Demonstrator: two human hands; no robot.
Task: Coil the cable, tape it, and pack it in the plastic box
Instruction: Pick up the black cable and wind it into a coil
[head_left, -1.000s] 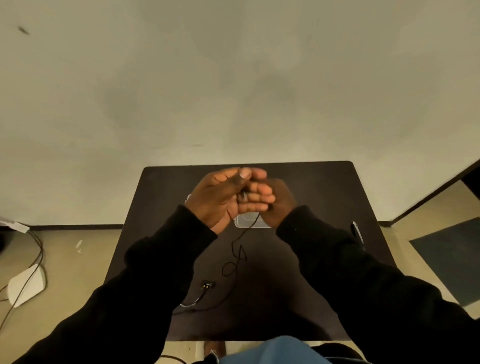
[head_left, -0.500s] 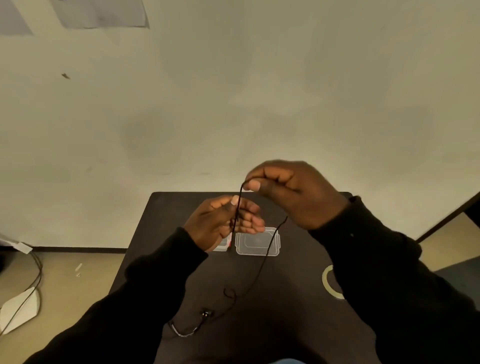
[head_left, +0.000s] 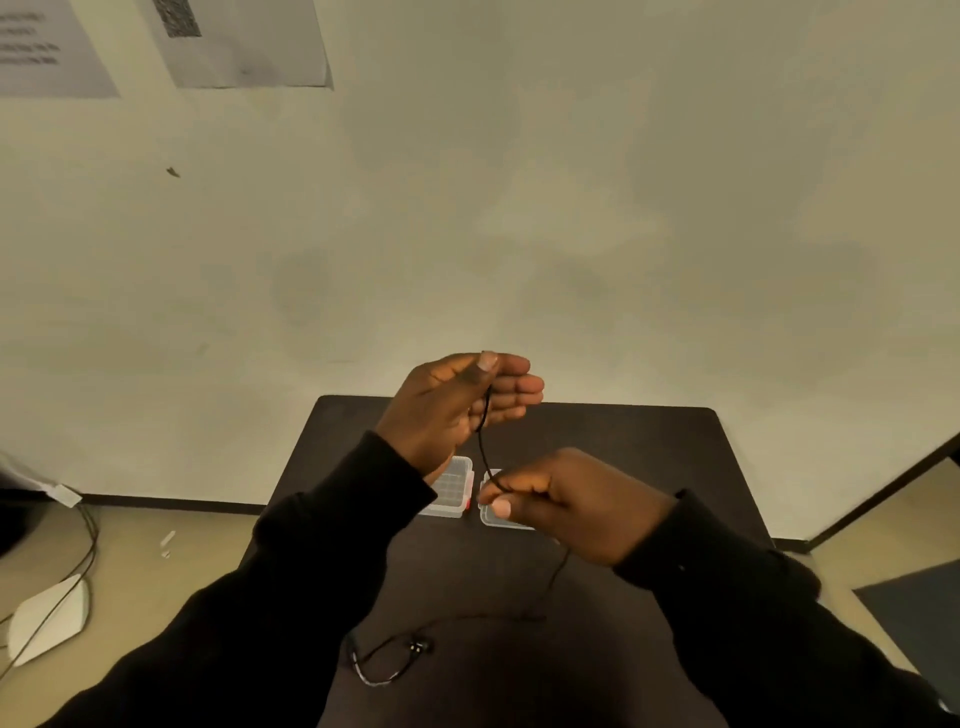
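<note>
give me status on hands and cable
Left hand and right hand both pinching the black cable, taut between them. Rest trails loose on table. Plastic box open, nothing blocking.

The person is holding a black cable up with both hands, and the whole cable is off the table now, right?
Not quite. Both the left hand and the right hand do hold the black cable, but the head view shows its far end trailing down and lying on the dark table near the person.
</note>
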